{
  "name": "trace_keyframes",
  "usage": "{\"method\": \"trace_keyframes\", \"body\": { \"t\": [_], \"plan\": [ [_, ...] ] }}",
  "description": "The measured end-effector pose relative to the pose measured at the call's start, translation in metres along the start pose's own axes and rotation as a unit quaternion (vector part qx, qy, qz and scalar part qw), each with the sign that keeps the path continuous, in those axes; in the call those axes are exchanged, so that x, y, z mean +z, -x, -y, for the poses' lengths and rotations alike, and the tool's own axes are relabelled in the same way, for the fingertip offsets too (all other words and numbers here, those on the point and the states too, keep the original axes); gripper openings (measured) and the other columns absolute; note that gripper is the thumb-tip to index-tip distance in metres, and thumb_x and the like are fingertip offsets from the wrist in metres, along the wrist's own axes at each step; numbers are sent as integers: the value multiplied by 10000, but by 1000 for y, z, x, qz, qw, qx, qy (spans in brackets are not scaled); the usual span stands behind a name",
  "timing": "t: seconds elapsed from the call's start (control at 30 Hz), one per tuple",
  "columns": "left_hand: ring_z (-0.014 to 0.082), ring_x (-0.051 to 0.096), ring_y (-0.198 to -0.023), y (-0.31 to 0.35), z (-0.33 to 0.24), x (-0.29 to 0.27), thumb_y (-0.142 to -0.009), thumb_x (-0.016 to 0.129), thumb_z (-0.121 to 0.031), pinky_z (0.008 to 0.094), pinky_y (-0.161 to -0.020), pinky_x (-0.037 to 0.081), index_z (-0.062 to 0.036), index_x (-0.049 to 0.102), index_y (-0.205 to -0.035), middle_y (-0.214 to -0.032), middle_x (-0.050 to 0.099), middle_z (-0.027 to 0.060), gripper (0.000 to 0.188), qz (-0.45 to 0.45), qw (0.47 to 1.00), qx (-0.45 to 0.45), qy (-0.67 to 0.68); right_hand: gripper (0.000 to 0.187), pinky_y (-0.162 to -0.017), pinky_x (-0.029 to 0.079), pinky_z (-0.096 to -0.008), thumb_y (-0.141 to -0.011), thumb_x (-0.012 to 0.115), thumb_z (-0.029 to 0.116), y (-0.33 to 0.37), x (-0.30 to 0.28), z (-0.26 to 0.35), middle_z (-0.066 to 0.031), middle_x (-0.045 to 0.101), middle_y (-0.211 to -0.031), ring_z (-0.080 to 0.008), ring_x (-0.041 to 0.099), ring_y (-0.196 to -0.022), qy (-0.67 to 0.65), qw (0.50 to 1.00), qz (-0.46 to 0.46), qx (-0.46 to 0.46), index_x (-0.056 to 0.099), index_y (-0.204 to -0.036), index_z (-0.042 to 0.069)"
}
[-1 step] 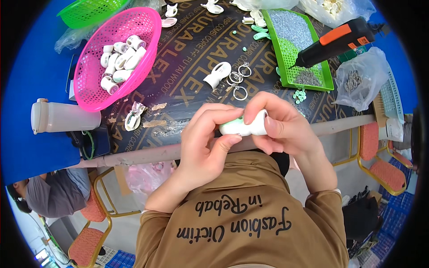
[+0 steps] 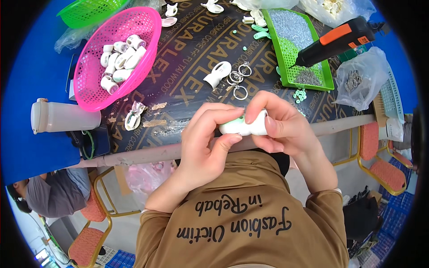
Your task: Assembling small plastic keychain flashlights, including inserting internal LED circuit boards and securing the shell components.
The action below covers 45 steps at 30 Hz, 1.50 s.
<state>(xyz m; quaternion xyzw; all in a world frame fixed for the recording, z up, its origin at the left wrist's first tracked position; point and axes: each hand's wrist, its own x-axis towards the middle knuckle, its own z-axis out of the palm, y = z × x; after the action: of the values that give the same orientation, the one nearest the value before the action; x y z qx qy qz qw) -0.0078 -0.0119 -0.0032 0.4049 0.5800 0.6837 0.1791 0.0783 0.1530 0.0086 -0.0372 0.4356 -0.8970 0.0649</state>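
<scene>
Both hands hold a small white plastic casing point(image 2: 241, 128) above the table's front edge. It is rounded, with a wider end at the right and a pale green part on top. My left hand point(image 2: 209, 138) pinches the left end between thumb and fingers. My right hand point(image 2: 281, 125) grips the wider right end, its fingertips pressing near the green part. Beyond the hands, a similar white casing point(image 2: 217, 74) lies beside several metal key rings point(image 2: 240, 92). Another white piece with a clear wrapping point(image 2: 133, 117) lies left of my left hand.
A pink basket point(image 2: 153, 53) with several white casings stands at the left, near a translucent bottle point(image 2: 67, 117). At the right, a green tray point(image 2: 330, 82) holds small metal parts, with a black and orange electric screwdriver point(image 2: 335, 40) over it. Small green pieces point(image 2: 299, 95) lie nearby.
My right hand's fingers have shifted very slightly on the white plastic casing. Nothing else has visibly moved.
</scene>
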Motion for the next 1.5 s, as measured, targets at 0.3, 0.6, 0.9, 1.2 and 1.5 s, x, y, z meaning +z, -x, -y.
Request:
{"method": "trace_keyframes", "body": {
  "t": [0.3, 0.6, 0.9, 1.2, 1.5],
  "plan": [
    [134, 563, -817, -5, 2, -3, -845, 537, -10, 232, -707, 458, 15, 530, -1084, -985, 555, 87, 241, -19, 994, -87, 67, 304, -361, 290, -150, -903, 512, 323, -5, 2, 6, -16, 537, -666, -40, 421, -442, 160, 982, -102, -3, 564, -1015, 45],
    [145, 594, -723, -10, 2, -18, -949, 398, -285, 242, -619, 485, 13, 487, -1115, -913, 590, 104, 353, 84, 889, -299, 336, 294, -709, 453, -254, -756, 614, 78, -4, -2, 2, -89, 568, -967, -154, 554, -874, 472, 850, -68, -223, 591, -1043, 23],
    [191, 575, -909, -2, 1, -21, -955, 341, -351, 285, -800, 449, 17, 464, -1166, -1053, 567, 120, 442, 85, 917, -264, 286, 289, -766, 450, -261, -786, 594, -7, 4, -3, -18, -109, 504, -1062, -156, 522, -920, 267, 940, -118, -176, 538, -1069, -24],
    [160, 526, -882, 13, 7, -19, -945, 419, -196, 287, -781, 438, -19, 507, -1081, -975, 548, 100, 240, 1, 928, -240, 285, 304, -659, 465, -317, -589, 682, -9, 2, 10, -20, -87, 576, -990, -241, 539, -837, 670, 609, -161, -394, 621, -882, 43],
    [209, 526, -889, -4, 19, 4, -953, 314, -372, 345, -794, 428, -36, 345, -1301, -1115, 527, 122, 484, 17, 743, -321, 587, 105, -730, 472, -359, -656, 604, -20, 18, 15, -15, -74, 599, -993, -219, 546, -862, 701, 618, -82, -348, 615, -748, 30]
  ]
}}
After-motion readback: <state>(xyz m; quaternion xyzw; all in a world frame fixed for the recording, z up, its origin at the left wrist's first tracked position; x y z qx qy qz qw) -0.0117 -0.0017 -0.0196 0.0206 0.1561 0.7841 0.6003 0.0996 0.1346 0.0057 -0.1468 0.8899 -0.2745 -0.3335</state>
